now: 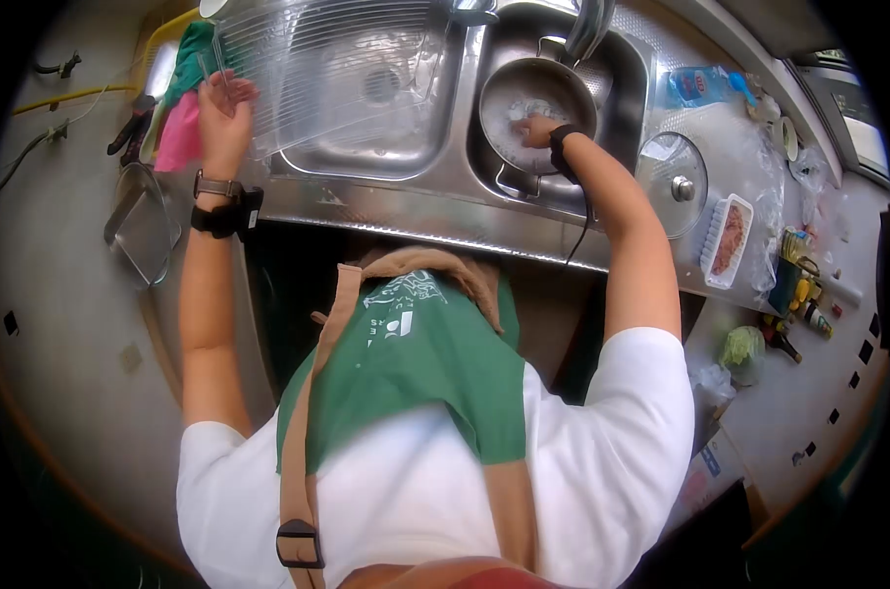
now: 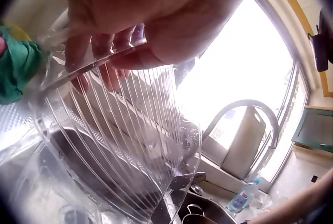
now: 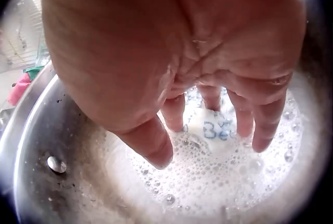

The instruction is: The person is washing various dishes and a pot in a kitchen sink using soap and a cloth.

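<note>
Landmark: the double sink (image 1: 435, 211). Two basins, one pot, one clear plastic tray, one glass lid, one meat tray, one soap bottle.

Left hand (image 1: 225, 116) is raised over the left basin's outer edge, forearm straight up from the elbow, fingers curled round the rim of the clear ribbed tray (image 1: 337, 74). The tray stands tilted across the left basin, so the tray sits just sink-side of that hand.

Right hand (image 1: 536, 130) reaches down into the steel pot (image 1: 535, 108) in the right basin, arm extended, wrist bent. Wrist view: fingers (image 3: 266, 125) straight and slightly spread, tips pressing a white sponge (image 3: 214, 128) in foam at the pot bottom. Sponge lies directly under the fingertips.

Right of the sink on the tabletop (image 1: 651, 245): glass lid (image 1: 673, 184), meat tray (image 1: 728, 240), soap bottle (image 1: 705, 86). Left of the sink: green cloth (image 1: 192, 61), pink cloth (image 1: 180, 134).
</note>
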